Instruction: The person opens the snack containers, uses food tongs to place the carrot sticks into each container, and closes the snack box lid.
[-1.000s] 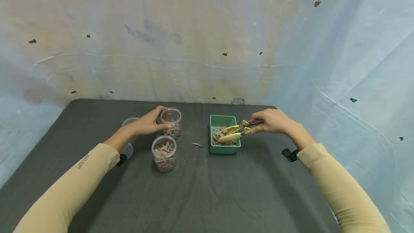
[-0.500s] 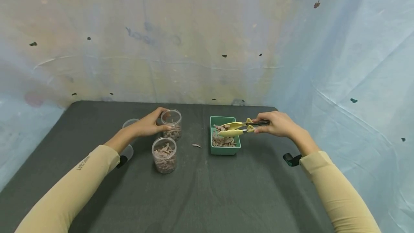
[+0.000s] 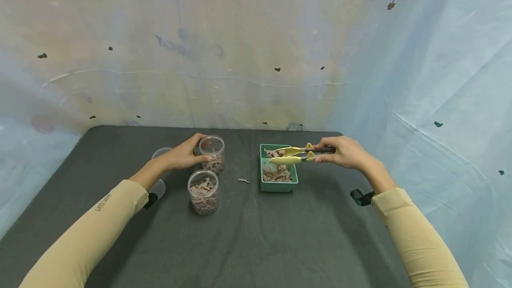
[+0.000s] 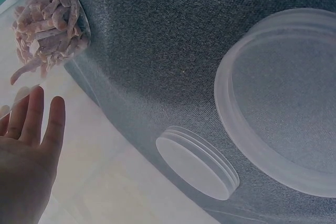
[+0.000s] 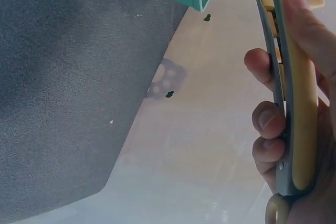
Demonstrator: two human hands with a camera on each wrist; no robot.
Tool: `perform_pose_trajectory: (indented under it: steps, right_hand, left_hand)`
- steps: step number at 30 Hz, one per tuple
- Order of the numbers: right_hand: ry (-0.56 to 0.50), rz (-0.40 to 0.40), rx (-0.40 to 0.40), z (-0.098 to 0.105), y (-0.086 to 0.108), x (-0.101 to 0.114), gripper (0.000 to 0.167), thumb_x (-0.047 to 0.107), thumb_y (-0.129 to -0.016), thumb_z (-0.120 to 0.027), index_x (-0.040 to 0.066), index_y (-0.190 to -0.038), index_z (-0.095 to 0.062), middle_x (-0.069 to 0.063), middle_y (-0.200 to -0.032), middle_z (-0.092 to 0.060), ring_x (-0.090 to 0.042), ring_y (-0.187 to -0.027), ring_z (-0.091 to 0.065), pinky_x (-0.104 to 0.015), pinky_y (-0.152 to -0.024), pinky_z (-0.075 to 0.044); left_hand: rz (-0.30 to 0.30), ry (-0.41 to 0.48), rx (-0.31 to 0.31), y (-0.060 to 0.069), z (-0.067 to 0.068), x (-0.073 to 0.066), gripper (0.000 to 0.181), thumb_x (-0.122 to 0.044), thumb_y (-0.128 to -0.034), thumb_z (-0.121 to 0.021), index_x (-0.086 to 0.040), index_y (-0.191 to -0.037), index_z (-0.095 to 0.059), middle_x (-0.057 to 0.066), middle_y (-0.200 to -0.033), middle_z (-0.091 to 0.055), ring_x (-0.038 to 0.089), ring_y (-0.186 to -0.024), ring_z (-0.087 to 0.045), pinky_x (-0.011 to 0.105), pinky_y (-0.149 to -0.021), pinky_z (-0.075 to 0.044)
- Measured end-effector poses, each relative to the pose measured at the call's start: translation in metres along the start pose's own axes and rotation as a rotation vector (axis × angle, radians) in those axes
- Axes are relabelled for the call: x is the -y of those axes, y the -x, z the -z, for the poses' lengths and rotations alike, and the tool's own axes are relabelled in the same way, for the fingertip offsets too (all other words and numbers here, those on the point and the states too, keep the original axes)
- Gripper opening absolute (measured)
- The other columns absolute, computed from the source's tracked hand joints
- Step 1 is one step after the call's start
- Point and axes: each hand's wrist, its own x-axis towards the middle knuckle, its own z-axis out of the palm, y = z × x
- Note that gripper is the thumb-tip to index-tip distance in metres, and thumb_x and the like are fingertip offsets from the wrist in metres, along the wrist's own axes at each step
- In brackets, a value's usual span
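My right hand grips yellow-tipped tongs, their tips level over the green two-compartment box. Greyish-pink strips lie in the box's near compartment; more show beside the far tong tip, but whether the tongs pinch them I cannot tell. In the right wrist view, fingers and thumb wrap the tongs' handle. My left hand holds the far clear jar from its left side, thumb and fingers around it; strips fill its lower part. A second clear jar, fuller of strips, stands just nearer.
One loose strip lies on the dark table between jars and box. Under my left forearm are two translucent round lids, a large lid and a smaller-looking lid. A pale patterned sheet hangs behind the table.
The tongs have risen from the strips in the near compartment and shifted slightly right and away, now level above the box. My left hand and the jars stay in place.
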Motion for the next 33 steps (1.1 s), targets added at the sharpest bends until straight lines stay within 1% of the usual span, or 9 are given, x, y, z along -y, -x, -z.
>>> perform_pose_trajectory:
  steps: [3, 7, 10, 13, 15, 19, 24, 27, 33]
  right_hand:
    - [-0.014, 0.000, 0.004, -0.001, -0.001, 0.000, 0.027, 0.039, -0.091, -0.081, 0.020, -0.109, -0.075, -0.005, -0.119, -0.076, -0.010, -0.073, -0.056, -0.033, -0.062, -0.043]
    - [-0.024, -0.007, 0.006, -0.003, -0.002, -0.001, 0.030, 0.043, -0.090, -0.081, 0.021, -0.110, -0.075, -0.005, -0.119, -0.076, -0.011, -0.071, -0.055, -0.033, -0.062, -0.043]
    - [-0.029, -0.007, 0.000, -0.004, -0.002, -0.001, 0.028, 0.040, -0.089, -0.082, 0.020, -0.108, -0.075, -0.005, -0.120, -0.076, -0.012, -0.069, -0.052, -0.033, -0.061, -0.041]
    - [-0.033, -0.014, -0.006, -0.004, -0.004, -0.001, 0.027, 0.037, -0.089, -0.083, 0.018, -0.107, -0.074, -0.005, -0.122, -0.075, -0.013, -0.069, -0.052, -0.033, -0.062, -0.041]
    - [-0.037, -0.021, -0.005, -0.002, -0.004, 0.000, 0.027, 0.036, -0.090, -0.083, 0.017, -0.108, -0.074, -0.006, -0.122, -0.075, -0.014, -0.070, -0.052, -0.034, -0.062, -0.041]
    - [-0.028, -0.038, -0.009, 0.003, -0.006, 0.001, 0.031, 0.041, -0.091, -0.081, 0.018, -0.111, -0.074, -0.006, -0.119, -0.075, -0.015, -0.072, -0.053, -0.035, -0.063, -0.041]
    - [-0.035, -0.029, -0.026, 0.007, -0.008, 0.004, 0.029, 0.036, -0.092, -0.082, 0.015, -0.110, -0.074, -0.008, -0.121, -0.075, -0.015, -0.071, -0.052, -0.035, -0.063, -0.041]
    - [-0.036, -0.024, -0.032, 0.011, -0.010, 0.006, 0.025, 0.034, -0.092, -0.082, 0.016, -0.108, -0.074, -0.008, -0.124, -0.075, -0.015, -0.070, -0.052, -0.035, -0.064, -0.040]
    - [-0.037, -0.015, -0.040, 0.017, -0.015, 0.012, 0.028, 0.036, -0.093, -0.081, 0.015, -0.110, -0.074, -0.007, -0.124, -0.075, -0.016, -0.072, -0.054, -0.035, -0.064, -0.041]
  left_hand:
    - [-0.008, -0.001, 0.001, -0.001, 0.000, 0.000, 0.084, -0.048, -0.0999, -0.069, -0.005, -0.157, -0.027, 0.022, -0.152, -0.044, 0.034, -0.110, -0.062, 0.046, -0.085, -0.056]
    - [-0.010, -0.007, 0.003, -0.002, 0.000, 0.002, 0.086, -0.049, -0.0997, -0.069, -0.003, -0.159, -0.026, 0.022, -0.153, -0.044, 0.031, -0.108, -0.063, 0.045, -0.085, -0.056]
    - [-0.011, -0.008, 0.003, -0.002, -0.001, 0.002, 0.085, -0.048, -0.0998, -0.069, -0.004, -0.158, -0.026, 0.020, -0.153, -0.044, 0.030, -0.108, -0.063, 0.045, -0.085, -0.056]
    - [-0.019, -0.005, 0.000, -0.002, -0.001, 0.001, 0.084, -0.046, -0.1002, -0.070, -0.003, -0.158, -0.026, 0.022, -0.152, -0.044, 0.031, -0.108, -0.063, 0.045, -0.085, -0.056]
    - [-0.024, -0.001, -0.001, -0.002, 0.000, 0.000, 0.083, -0.044, -0.1007, -0.070, -0.002, -0.158, -0.026, 0.023, -0.152, -0.044, 0.031, -0.107, -0.063, 0.045, -0.084, -0.056]
    - [-0.023, 0.000, -0.002, -0.002, 0.000, 0.000, 0.082, -0.043, -0.1009, -0.070, -0.002, -0.157, -0.026, 0.024, -0.151, -0.043, 0.032, -0.108, -0.063, 0.046, -0.085, -0.055]
    - [-0.020, -0.007, -0.003, -0.002, 0.001, 0.000, 0.083, -0.045, -0.1006, -0.069, -0.002, -0.158, -0.026, 0.023, -0.151, -0.044, 0.032, -0.110, -0.062, 0.047, -0.086, -0.055]
    - [-0.026, -0.010, -0.005, -0.003, 0.001, 0.000, 0.084, -0.045, -0.1009, -0.069, -0.001, -0.157, -0.026, 0.024, -0.151, -0.044, 0.034, -0.113, -0.060, 0.048, -0.087, -0.054]
    - [-0.032, -0.014, -0.005, -0.004, 0.001, 0.000, 0.082, -0.045, -0.1014, -0.068, -0.001, -0.157, -0.027, 0.024, -0.150, -0.045, 0.035, -0.116, -0.059, 0.049, -0.089, -0.054]
